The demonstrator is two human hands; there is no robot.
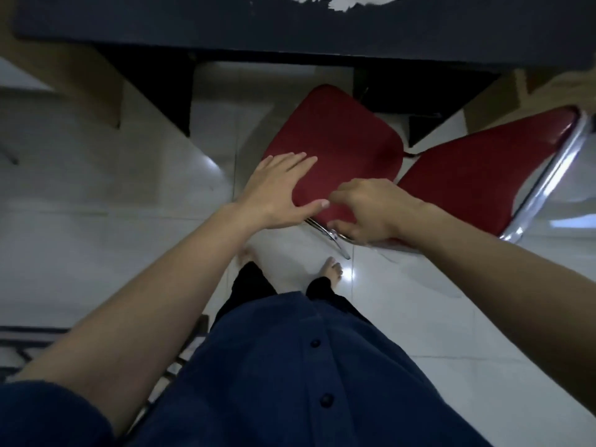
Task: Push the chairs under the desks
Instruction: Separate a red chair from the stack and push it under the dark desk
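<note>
Below the dark desk [290,24], on a pale tiled floor [96,240], stands a red padded chair [335,146], turned at an angle so that one corner of its seat reaches toward the shadow under the desk edge while most of the seat lies out in the open. Its red backrest [483,169], edged by a chrome tube [554,166], leans away to the right. The left hand [277,185] lies flat and open on the near left part of the seat, fingers spread and thumb stretched out along the seat's near edge. The right hand [371,211] is curled at the seat's near corner, thumb underneath by the chrome frame (motion blur hides whether the fingers actually close on the edge, so I cannot tell how firm the hold is). The person wears a dark blue buttoned shirt [290,366], and bare feet [332,269] show on the tiles just short of the chair.
</note>
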